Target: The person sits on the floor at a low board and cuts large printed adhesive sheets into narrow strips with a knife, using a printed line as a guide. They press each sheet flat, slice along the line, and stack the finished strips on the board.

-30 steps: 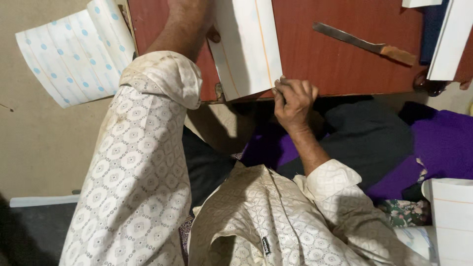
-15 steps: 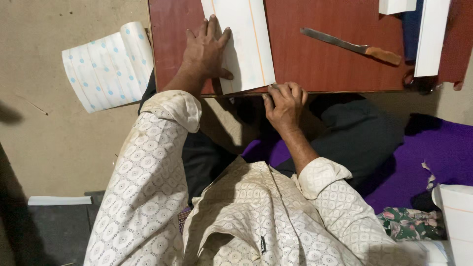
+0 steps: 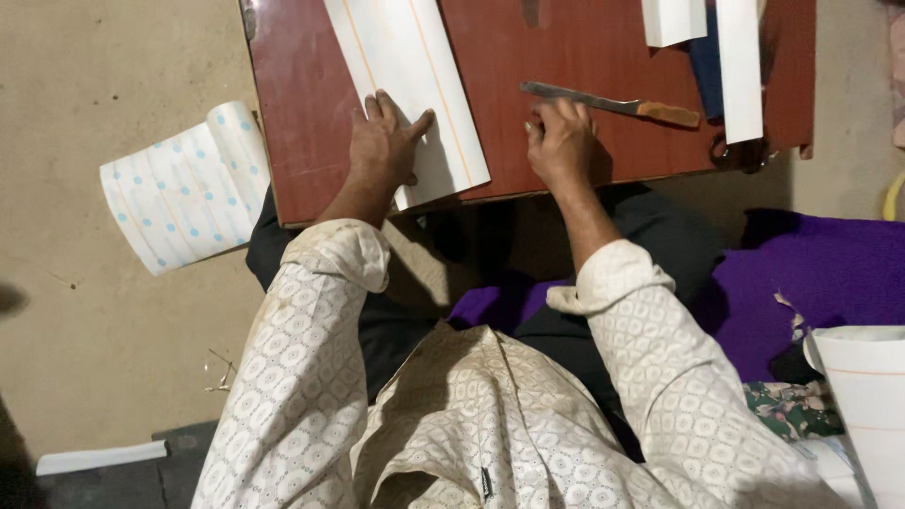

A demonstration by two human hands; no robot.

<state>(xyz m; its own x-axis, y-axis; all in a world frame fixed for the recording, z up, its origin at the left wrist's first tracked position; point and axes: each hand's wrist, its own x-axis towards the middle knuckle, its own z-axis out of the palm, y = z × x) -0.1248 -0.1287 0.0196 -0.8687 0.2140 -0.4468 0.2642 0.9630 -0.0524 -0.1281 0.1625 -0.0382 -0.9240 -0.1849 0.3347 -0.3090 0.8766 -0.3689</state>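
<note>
On the red-brown board, left hand lies flat, fingers spread, pressing the near end of the white sheet with orange lines; nothing is gripped. Right hand rests knuckles-up on bare board, fingers curled, holding nothing that I can make out. The knife sits just beyond the right fingertips, touching or nearly so; can't tell which. Its long axis runs left-right, blade toward the sheet, wooden handle pointing away right. Right hand is clearly nearer to it. The sheet's long axis runs away from the person, tilted slightly left. Count: one knife, one pressed sheet, two white strips at the far right, one dotted roll on the floor at left.
</note>
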